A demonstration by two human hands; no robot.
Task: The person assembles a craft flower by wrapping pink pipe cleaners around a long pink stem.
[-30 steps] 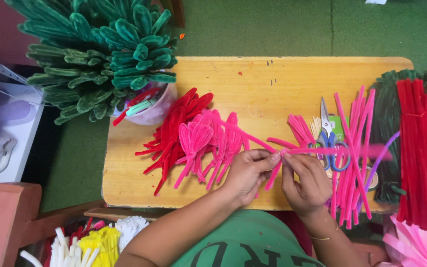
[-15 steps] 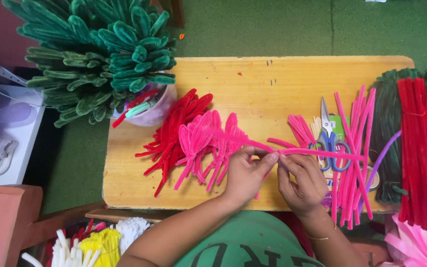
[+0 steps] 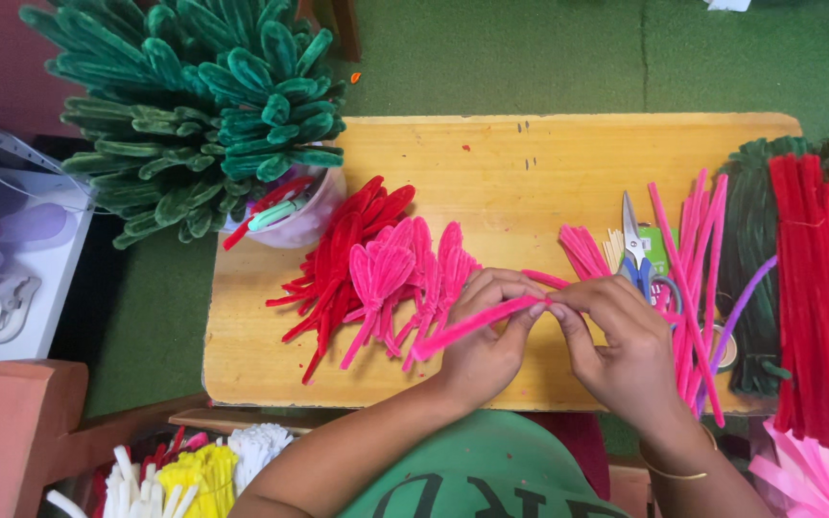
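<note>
Both grips are pinching one fuzzy pink pipe cleaner, left hand and right hand meeting at its upper right end, its long axis slanting down-left over the wooden desk.

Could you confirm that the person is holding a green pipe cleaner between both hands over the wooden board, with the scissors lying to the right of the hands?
Not quite: the pipe cleaner pinched between the left hand and the right hand is pink, not green, as the head view shows. The rest holds: both hands work over the wooden board, and the scissors lie to the right of them.
</note>
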